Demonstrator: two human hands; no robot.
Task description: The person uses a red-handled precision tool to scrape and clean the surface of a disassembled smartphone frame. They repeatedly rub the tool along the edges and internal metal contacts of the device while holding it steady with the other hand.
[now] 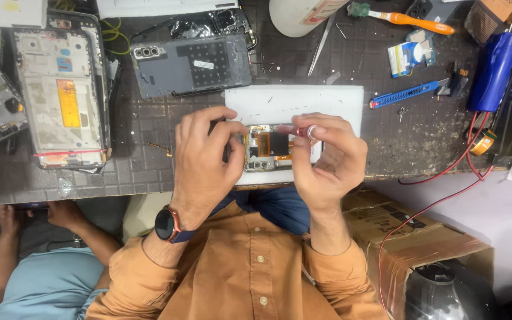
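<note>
We note an opened phone (271, 148) lying on a white mat (339, 98) at the near edge of the workbench (149, 172), its back removed so that an orange flex and a dark square part show between the two hands. Much of its left end is hidden behind the left hand (202, 160). That hand is curled over the phone, fingers bent and closed on its edge, holding it down; a dark watch (166, 225) sits on the wrist. The right hand (330, 157) is closed around a small red-handled screwdriver (303, 131), pinched between thumb and fingertips just above the phone's right end; we cannot tell whether its tip touches the phone.

Beyond the mat, a grey phone back cover (191, 65) lies flat, camera cutouts toward the left. Well to the left, a white phone frame (63, 98) with an orange strip rests on the bench. To the right of the mat we record a blue utility knife (401, 95), a blue cylinder (494, 71), and further back an orange-handled brush (410, 21). Metal tweezers (321, 44) lie near a white container (300, 15). Red wires (445, 172) trail off the bench edge toward a cardboard box (398, 228). At lower left another person's arms (7, 261) in a light blue shirt appear, apart from the hands at work.
</note>
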